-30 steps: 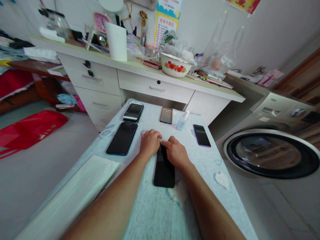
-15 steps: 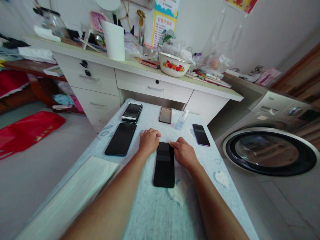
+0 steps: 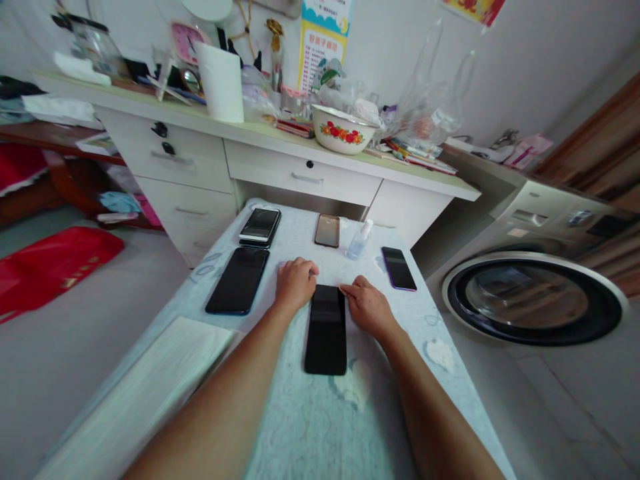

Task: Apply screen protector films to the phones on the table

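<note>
A black phone (image 3: 326,333) lies flat on the patterned cloth of the table (image 3: 300,427), in front of me. At its top left corner is my left hand (image 3: 296,285), with fingers curled closed; what they hold, if anything, is hidden. My right hand (image 3: 369,305) is at the phone's upper right edge, its fingers bent together and the index fingertip by the corner. To the left lies a larger dark phone (image 3: 238,281), with stacked phones (image 3: 260,225) behind it. Behind my hands are a brown phone case (image 3: 327,231) and a clear spray bottle (image 3: 359,240). A purple-edged phone (image 3: 399,269) lies at the right.
A pale board (image 3: 145,393) lies along the table's left side. Beyond the table stands a white desk (image 3: 175,150) bearing a flowered bowl (image 3: 344,131) and a white paper roll (image 3: 220,83). A washing machine (image 3: 530,220) is at the right, a red bag (image 3: 60,267) on the floor at left.
The whole view has shifted slightly, so things appear a little further left. Both hands keep their places at the phone's top end.
</note>
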Tool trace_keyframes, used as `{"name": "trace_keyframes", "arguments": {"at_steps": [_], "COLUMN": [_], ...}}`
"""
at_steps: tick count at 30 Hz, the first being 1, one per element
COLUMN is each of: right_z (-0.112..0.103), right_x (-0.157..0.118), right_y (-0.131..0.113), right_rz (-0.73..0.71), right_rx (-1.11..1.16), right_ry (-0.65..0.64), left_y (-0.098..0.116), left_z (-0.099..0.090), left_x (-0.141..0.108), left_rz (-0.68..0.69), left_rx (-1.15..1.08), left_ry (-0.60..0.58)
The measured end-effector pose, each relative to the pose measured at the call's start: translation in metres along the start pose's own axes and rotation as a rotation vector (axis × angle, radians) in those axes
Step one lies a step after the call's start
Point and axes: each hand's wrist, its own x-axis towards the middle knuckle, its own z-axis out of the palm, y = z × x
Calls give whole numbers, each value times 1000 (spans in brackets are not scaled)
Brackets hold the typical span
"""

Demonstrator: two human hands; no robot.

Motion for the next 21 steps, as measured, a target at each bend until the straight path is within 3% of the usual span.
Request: {"name": "trace_keyframes", "arguments": {"at_steps": [9, 21], "right_z": [12, 15], "right_x": [-22, -40], "right_y": [2, 22], "right_rz": [8, -205], "right_rx": [24, 340], "right_ry": [26, 60], "left_y": [1, 0], "left_z": [1, 4], "left_x": [0, 1], "left_rz": [-1, -13], "left_rx": [28, 53], "left_ry": [-4, -9]}}
